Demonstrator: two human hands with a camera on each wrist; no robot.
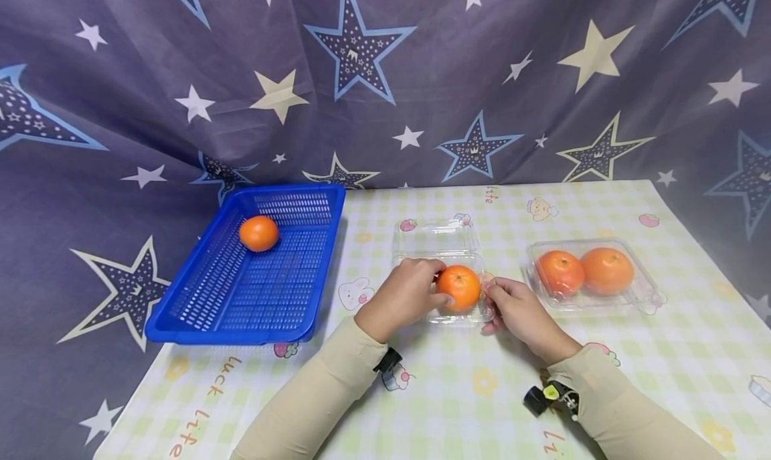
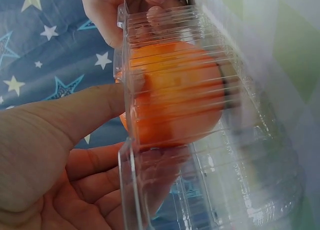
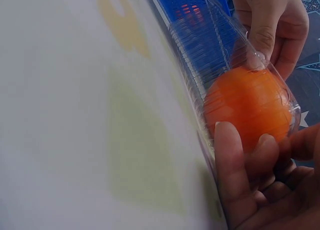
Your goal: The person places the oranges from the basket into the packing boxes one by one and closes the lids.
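Observation:
In the head view an orange (image 1: 459, 287) sits in the right part of a clear plastic box (image 1: 450, 319), whose lid (image 1: 435, 236) lies folded back on the far side. My left hand (image 1: 405, 292) grips this orange from the left, thumb on the near side and fingers behind it. With thumb and fingers, my right hand (image 1: 523, 313) pinches the box's right edge. Through the ribbed wall (image 2: 200, 54), the left wrist view shows the orange (image 2: 175, 94) low in the box. Fingertips (image 3: 228, 140) of the right hand press against the outer wall in the right wrist view.
To the left stands a blue plastic basket (image 1: 307, 292) with one orange (image 1: 259, 234) inside. A second clear box (image 1: 640, 279) holding two oranges (image 1: 607, 271) is on the right. A checked cloth (image 1: 470, 406) covers the table; a star-patterned curtain (image 1: 385, 132) hangs behind.

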